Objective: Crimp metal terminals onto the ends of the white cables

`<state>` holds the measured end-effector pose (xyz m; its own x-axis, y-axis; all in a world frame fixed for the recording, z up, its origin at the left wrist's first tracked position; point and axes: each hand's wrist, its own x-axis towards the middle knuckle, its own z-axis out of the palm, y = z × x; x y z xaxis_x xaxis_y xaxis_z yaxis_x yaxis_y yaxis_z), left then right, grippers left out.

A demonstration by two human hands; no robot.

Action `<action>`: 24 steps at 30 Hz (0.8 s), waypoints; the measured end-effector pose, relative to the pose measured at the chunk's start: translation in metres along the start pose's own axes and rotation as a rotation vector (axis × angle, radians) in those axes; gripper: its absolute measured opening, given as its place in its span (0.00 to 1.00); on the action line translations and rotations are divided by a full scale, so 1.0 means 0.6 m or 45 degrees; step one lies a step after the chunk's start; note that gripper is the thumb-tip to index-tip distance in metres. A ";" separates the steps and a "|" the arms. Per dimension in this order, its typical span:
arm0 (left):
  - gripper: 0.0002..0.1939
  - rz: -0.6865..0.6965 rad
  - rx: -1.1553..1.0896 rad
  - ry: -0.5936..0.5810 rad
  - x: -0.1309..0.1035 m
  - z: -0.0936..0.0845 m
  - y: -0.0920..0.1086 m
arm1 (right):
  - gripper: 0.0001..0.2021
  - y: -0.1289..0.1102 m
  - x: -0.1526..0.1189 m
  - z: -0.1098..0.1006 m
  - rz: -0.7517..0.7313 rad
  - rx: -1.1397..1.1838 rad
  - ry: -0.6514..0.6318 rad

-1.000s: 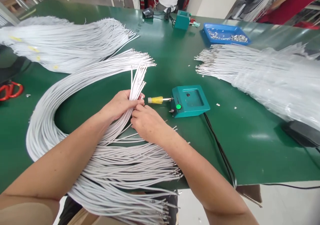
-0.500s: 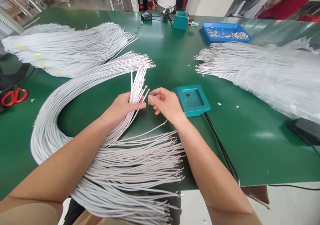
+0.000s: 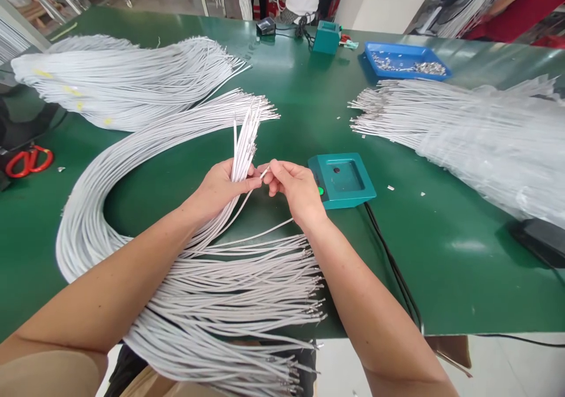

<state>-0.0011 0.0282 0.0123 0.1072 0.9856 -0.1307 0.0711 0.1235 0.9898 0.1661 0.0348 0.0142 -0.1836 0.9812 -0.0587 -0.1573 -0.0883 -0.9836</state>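
My left hand [image 3: 223, 186] is wrapped round a bundle of white cables [image 3: 243, 149], their ends pointing up past the fingers. One cable is parted from the bundle, and its end reaches across to my right hand [image 3: 296, 188]. Thumb and fingers of the right hand pinch that cable end [image 3: 265, 172], the fingertips of both hands almost meeting. Many more white cables [image 3: 247, 294] fan out below my wrists, with small metal ends at the table's front edge. Just right of my right hand sits a teal box-shaped device [image 3: 343, 179] with a shallow recess and a lit green spot.
A curved cable bundle [image 3: 88, 208] and another pile [image 3: 132, 82] lie left, near red-handled scissors [image 3: 30, 161]. Plastic-wrapped cables [image 3: 477, 132] lie right. Behind stand a blue tray [image 3: 404, 61] of small metal parts and a second teal device [image 3: 326, 37]. Two people are beyond the table.
My right hand has closed in on the left and now pinches one cable's end, drawn away from the bundle. A green light now shows on the teal device. The view has shifted slightly.
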 end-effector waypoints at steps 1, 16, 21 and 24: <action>0.16 0.003 0.005 -0.001 0.000 0.000 -0.001 | 0.20 0.000 0.000 0.000 0.018 0.024 0.004; 0.15 0.054 0.090 0.027 -0.001 0.001 -0.004 | 0.08 0.010 0.004 0.004 0.179 0.410 0.007; 0.14 0.039 0.093 -0.055 -0.006 0.003 0.005 | 0.08 0.005 0.008 0.001 0.307 0.524 -0.079; 0.11 0.050 0.127 -0.111 -0.007 0.004 0.006 | 0.13 0.001 0.008 -0.002 0.280 0.503 -0.081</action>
<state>0.0012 0.0240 0.0160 0.1974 0.9751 -0.1007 0.1632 0.0686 0.9842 0.1664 0.0397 0.0130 -0.3112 0.9206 -0.2358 -0.4641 -0.3637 -0.8077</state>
